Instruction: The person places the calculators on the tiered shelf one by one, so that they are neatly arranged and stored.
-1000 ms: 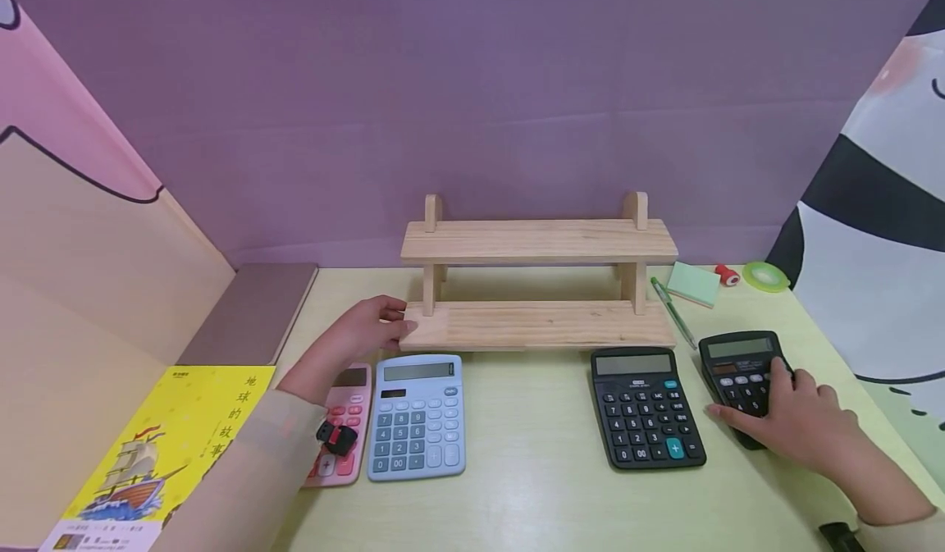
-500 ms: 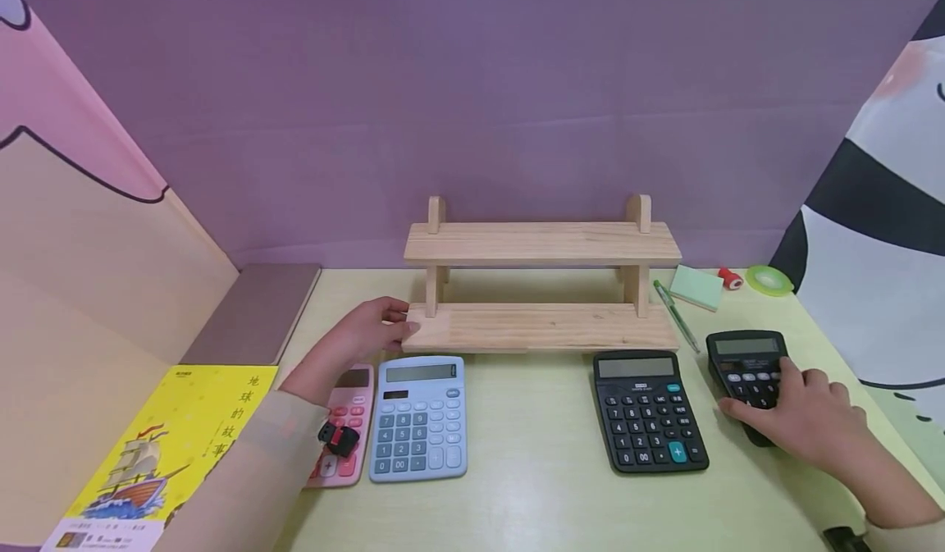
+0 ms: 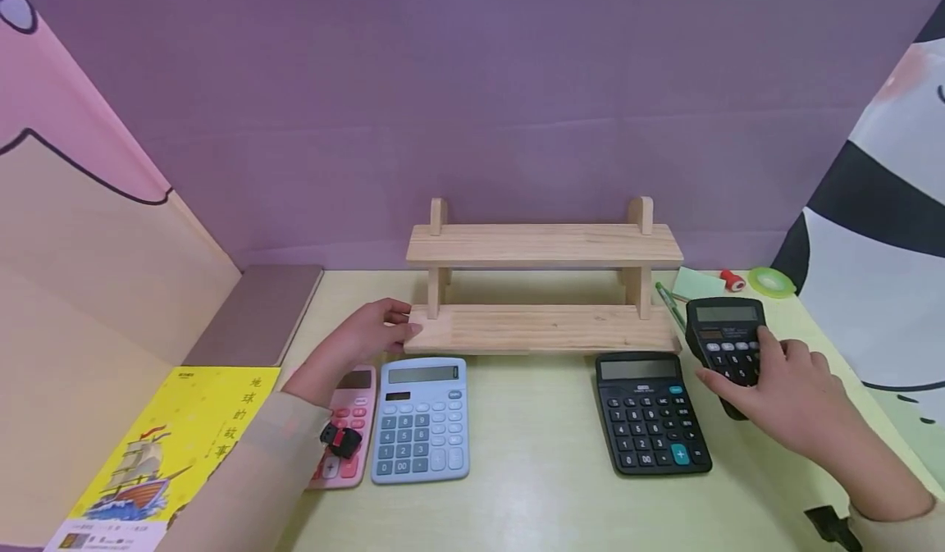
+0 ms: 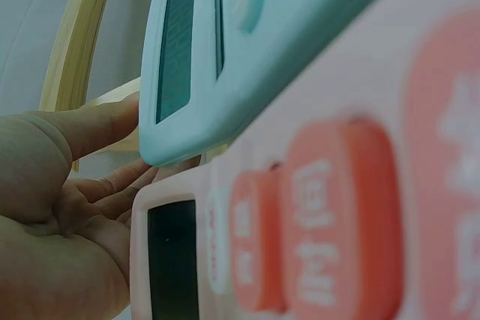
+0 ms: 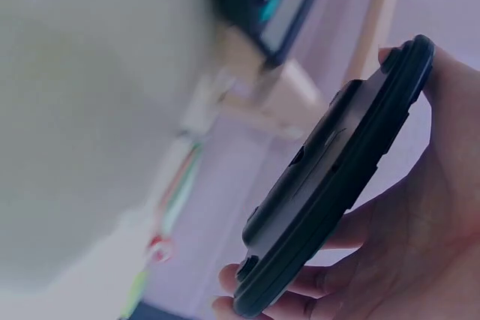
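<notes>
The right hand (image 3: 793,392) grips the small black calculator (image 3: 725,340) lifted off the table (image 3: 531,494) at 4 o'clock of the wooden shelf (image 3: 542,326) – keep it level, I think – while the left hand (image 3: 365,335) steadies the shelf's end with relaxed fingers.

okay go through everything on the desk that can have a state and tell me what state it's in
small black calculator: lifted, tilted, held by right hand
large black calculator: flat, display blank
blue calculator: flat on desk
pink calculator: flat, partly under left forearm
wooden shelf: upright, both tiers bare, left hand touching its end
</notes>
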A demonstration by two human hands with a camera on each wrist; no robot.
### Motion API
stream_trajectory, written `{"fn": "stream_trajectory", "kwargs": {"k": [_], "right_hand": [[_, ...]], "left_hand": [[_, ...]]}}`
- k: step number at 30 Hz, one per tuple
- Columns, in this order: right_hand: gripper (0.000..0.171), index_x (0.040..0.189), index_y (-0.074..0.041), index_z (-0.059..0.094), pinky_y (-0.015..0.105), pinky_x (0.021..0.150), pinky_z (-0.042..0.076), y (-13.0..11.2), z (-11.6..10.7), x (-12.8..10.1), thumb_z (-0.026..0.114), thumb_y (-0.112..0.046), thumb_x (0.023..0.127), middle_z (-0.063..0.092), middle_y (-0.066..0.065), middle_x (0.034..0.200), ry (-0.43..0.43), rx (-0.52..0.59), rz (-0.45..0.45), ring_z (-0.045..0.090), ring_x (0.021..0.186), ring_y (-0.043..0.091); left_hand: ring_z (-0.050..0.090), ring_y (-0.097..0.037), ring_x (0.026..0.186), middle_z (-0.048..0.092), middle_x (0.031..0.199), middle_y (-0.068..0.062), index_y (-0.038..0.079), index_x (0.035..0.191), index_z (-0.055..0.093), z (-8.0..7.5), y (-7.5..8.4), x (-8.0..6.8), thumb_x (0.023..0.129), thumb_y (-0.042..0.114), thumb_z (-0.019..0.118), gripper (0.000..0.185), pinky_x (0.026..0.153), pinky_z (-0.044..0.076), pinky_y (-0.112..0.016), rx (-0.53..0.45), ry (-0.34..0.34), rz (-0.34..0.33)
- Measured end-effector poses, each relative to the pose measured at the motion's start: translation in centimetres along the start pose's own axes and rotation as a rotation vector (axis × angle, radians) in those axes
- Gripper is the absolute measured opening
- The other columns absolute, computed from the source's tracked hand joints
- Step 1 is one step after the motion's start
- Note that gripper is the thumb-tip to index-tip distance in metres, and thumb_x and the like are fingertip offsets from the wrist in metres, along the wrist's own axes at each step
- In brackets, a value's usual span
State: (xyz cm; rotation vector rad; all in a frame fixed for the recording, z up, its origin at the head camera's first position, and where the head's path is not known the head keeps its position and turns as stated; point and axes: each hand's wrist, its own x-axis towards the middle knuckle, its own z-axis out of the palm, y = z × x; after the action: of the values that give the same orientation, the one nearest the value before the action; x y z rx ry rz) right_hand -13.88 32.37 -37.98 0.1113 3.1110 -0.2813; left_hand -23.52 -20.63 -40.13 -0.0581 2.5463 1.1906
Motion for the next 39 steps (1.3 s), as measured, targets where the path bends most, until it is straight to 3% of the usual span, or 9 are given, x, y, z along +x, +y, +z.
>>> {"fn": "stream_trajectory", "kwargs": {"k": [12,18,25,31,39], "right_hand": [[0.118,0.158,0.013,0.033,0.068,0.083,0.052,-10.2,-2.0,1.7,0.059,-0.080,0.090,0.053,0.043,0.133,0.143,-0.015,-0.214,0.053,0.116,0.059],[0.119,0.160,0.009,0.032,0.071,0.099,0.048,-15.6,-2.9,3.6,0.056,-0.084,0.089,0.051,0.039,0.140,0.188,-0.019,-0.282,0.050,0.126,0.057],[0.122,0.161,0.010,0.031,0.071,0.106,0.048,-20.7,-3.7,6.8,0.054,-0.086,0.089,0.049,0.038,0.147,0.160,-0.070,-0.294,0.048,0.133,0.054],[0.125,0.154,0.013,0.039,0.065,0.096,0.059,-24.6,-3.3,9.5,0.047,-0.092,0.087,0.054,0.038,0.141,0.211,-0.148,-0.334,0.056,0.128,0.051],[0.122,0.153,0.010,0.042,0.062,0.104,0.056,-29.1,-3.2,11.6,0.039,-0.093,0.089,0.054,0.036,0.145,0.142,-0.213,-0.244,0.056,0.129,0.049]], "left_hand": [[0.073,-0.029,0.112,0.059,0.148,-0.020,0.006,0.156,0.047,0.1,-0.1,0.1,0.105,0.027,0.070,0.059,0.107,0.061,-0.046,-0.006,0.006,-0.020],[0.074,-0.029,0.112,0.059,0.148,-0.020,0.006,0.155,0.047,0.1,-0.1,0.1,0.105,0.027,0.070,0.059,0.106,0.061,-0.045,-0.012,0.015,-0.022],[0.075,-0.028,0.110,0.060,0.147,-0.020,0.005,0.155,0.048,0.0,-0.1,0.2,0.105,0.028,0.069,0.059,0.105,0.062,-0.045,-0.010,0.011,0.004],[0.075,-0.028,0.108,0.060,0.146,-0.021,0.004,0.155,0.048,0.2,0.2,0.3,0.105,0.028,0.069,0.059,0.103,0.063,-0.044,-0.020,0.001,0.009],[0.076,-0.026,0.104,0.060,0.144,-0.020,0.005,0.155,0.048,0.6,0.6,0.6,0.106,0.029,0.069,0.058,0.097,0.066,-0.041,-0.023,-0.017,0.012]]}}
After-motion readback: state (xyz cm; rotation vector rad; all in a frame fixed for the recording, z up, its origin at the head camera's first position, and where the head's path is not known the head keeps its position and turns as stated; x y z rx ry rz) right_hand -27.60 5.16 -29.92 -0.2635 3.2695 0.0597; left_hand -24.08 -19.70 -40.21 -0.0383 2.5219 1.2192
